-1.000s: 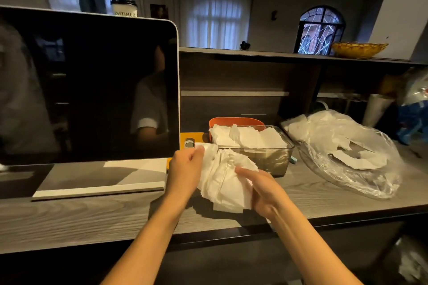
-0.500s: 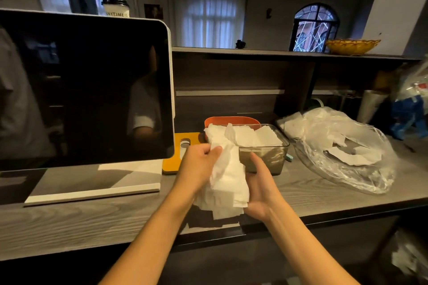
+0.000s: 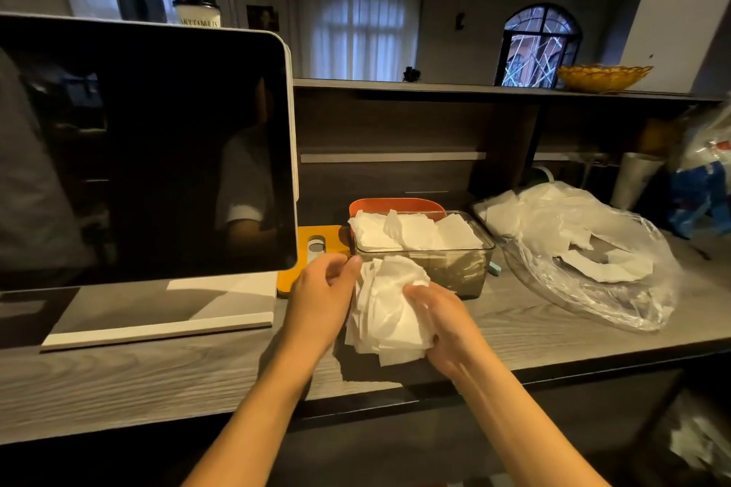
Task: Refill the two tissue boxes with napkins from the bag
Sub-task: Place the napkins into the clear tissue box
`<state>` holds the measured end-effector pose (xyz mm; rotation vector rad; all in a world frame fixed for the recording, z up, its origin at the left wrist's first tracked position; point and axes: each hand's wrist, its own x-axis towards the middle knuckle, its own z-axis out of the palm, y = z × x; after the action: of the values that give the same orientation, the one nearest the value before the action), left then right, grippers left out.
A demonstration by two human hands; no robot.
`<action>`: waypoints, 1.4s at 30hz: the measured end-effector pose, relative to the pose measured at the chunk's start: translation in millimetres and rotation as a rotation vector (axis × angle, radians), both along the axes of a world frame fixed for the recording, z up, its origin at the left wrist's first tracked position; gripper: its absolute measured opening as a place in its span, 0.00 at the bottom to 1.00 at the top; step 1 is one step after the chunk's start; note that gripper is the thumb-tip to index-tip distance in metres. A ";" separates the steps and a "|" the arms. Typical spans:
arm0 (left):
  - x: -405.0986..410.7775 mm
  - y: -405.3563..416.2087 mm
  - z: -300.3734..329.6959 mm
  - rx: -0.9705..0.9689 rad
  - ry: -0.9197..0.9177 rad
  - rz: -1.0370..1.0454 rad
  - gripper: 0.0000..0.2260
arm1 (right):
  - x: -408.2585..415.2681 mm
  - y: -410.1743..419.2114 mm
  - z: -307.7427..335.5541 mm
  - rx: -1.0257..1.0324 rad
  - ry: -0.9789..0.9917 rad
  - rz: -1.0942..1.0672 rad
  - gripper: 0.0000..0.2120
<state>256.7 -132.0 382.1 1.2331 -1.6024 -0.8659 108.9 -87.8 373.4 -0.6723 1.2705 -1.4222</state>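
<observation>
The only writing you can read is on the dark-lidded paper cup [image 3: 196, 13] behind the monitor [image 3: 146, 146]: "ANYTIME IS", with the rest hidden. Take the clear tissue box [image 3: 425, 251] as your landmark. It stands on the grey wood-grain surface [image 3: 118, 380] and is filled to its rim with loose white napkins. Touching its back is an orange tissue box [image 3: 395, 205]; you cannot see what that one holds. Just left of the clear box lies an orange-yellow lid [image 3: 312, 249] with a slot in it. To the right of the clear box the clear plastic bag [image 3: 585, 261] slumps on the surface with several white napkins inside. Directly in front of the clear box, you hold a bunch of napkins [image 3: 385, 312] above the surface: your left hand [image 3: 322, 298] pinches its upper left edge, and your right hand [image 3: 443, 322] curls around its right side. A yellow bowl [image 3: 603, 76] sits on the shelf above and to the right.
</observation>
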 end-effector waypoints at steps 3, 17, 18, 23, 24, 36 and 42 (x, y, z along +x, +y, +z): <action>-5.0 7.9 -3.7 0.399 0.402 -0.265 0.14 | 5.4 1.1 6.0 -0.077 -0.102 0.031 0.12; -1.5 -0.2 -18.4 0.435 0.458 -0.304 0.12 | -2.0 -6.1 12.4 -0.109 0.516 0.301 0.15; 1.2 -1.5 -16.5 0.415 0.455 -0.317 0.10 | -5.1 -6.2 15.4 -0.133 0.585 0.347 0.14; 9.5 -8.2 -14.4 0.320 0.434 -0.274 0.08 | -9.5 -3.9 23.9 -0.205 0.745 0.498 0.20; 10.2 -10.0 -16.0 0.308 0.464 -0.252 0.07 | -10.7 -4.1 20.4 -0.201 0.747 0.505 0.23; 19.6 -16.4 -36.0 0.189 0.176 -0.261 0.12 | -24.0 -6.4 -17.4 -0.302 0.691 0.160 0.23; -14.8 1.4 -42.5 0.212 0.353 -0.120 0.18 | 10.1 -12.2 -35.6 -0.285 0.442 -0.017 0.18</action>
<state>241.9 -130.6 339.6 1.0617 -1.3345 -1.2802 119.0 -100.0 337.8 -1.2231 1.4194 -1.5354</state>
